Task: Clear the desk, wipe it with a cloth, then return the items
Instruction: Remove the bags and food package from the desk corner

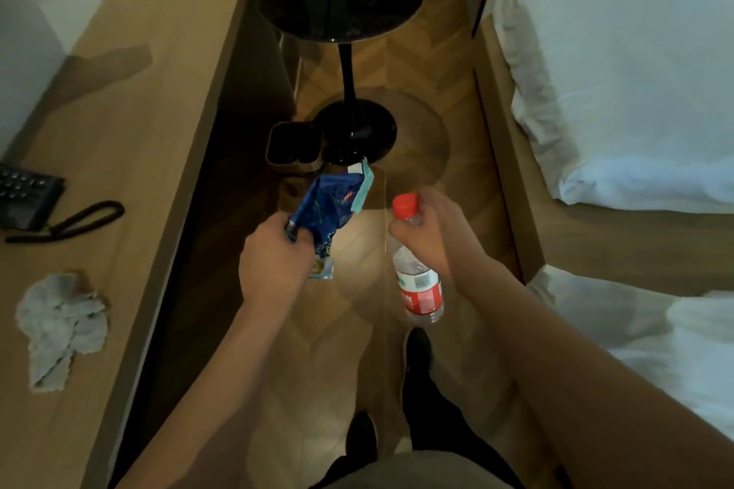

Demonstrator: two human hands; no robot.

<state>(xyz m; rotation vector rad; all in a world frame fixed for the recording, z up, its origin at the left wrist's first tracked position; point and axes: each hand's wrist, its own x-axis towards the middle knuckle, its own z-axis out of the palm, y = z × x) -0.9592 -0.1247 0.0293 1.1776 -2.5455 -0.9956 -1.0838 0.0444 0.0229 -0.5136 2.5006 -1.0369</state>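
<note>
Bottle label: we see a red band with white marks on the water bottle (417, 278), too blurred to read.
Snack bag, left of the bottle: printing on the blue snack bag (327, 216), including a small red patch, unreadable.
Readable text: none.

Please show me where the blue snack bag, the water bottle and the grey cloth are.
blue snack bag (331, 206): head view, on its crumpled blue middle.
water bottle (422, 296): head view, on its red label.
grey cloth (63, 324): head view, on its crumpled middle.
</note>
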